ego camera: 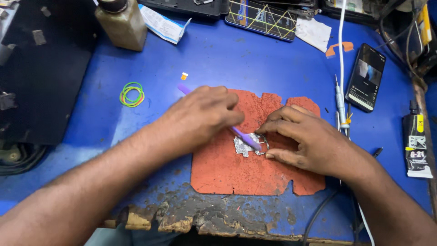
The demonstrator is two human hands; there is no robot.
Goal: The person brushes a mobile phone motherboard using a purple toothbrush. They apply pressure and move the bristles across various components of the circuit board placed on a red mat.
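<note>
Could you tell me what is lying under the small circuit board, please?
The circuit board lies on a red mat, which sits on the blue table. The right hand covers the board's right edge.

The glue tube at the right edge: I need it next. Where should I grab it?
Grip the glue tube around its flat black body, coming from above with the right hand. It lies flat on the blue table, cap pointing away, sides free.

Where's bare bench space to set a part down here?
Bare blue table between the bottle and the red mat; another patch between rubber bands and the left hand. Crowded: the right side, with phone, white cable and glue tube, plus the back edge.
</note>
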